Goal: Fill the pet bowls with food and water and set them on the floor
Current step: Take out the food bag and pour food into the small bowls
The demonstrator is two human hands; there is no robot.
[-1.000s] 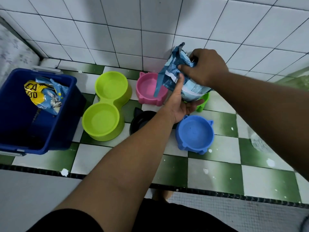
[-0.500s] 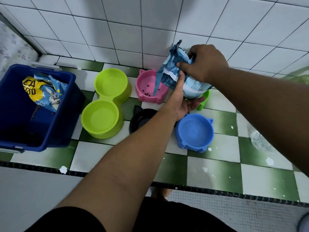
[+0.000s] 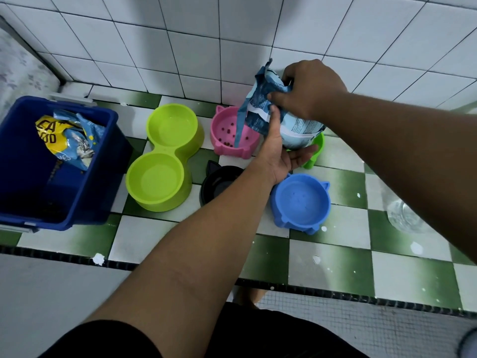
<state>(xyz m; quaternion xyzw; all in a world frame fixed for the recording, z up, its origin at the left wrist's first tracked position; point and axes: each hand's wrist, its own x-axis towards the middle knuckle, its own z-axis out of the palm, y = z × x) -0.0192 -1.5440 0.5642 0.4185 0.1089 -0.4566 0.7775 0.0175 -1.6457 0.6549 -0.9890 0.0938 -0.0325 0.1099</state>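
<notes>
Just right of the cat-eared pink plastic bowl (image 3: pixel 227 150), the right hand (image 3: pixel 311 90) clenches the crinkly food bag (image 3: pixel 296 129) by its crumpled top; the left hand (image 3: pixel 281 153), fingers straight, cradles its rounded base. Round kibble (image 3: pixel 228 130) dots the bowl.

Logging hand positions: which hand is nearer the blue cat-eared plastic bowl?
Left. The left hand supports the pale-blue food bag just behind the blue bowl; the right hand grips its top, farther back.

White square tiles with dark grout cover the wall (image 3: pixel 180 34) across the top of the frame. Below it lies a bench (image 3: pixel 335 254) tiled in a green and white check, flecked with white spots and edged by a black strip (image 3: pixel 309 288). A pale mosaic floor (image 3: pixel 374 332) shows at lower right, and a plain grey surface (image 3: pixel 38 293) at lower left.
</notes>
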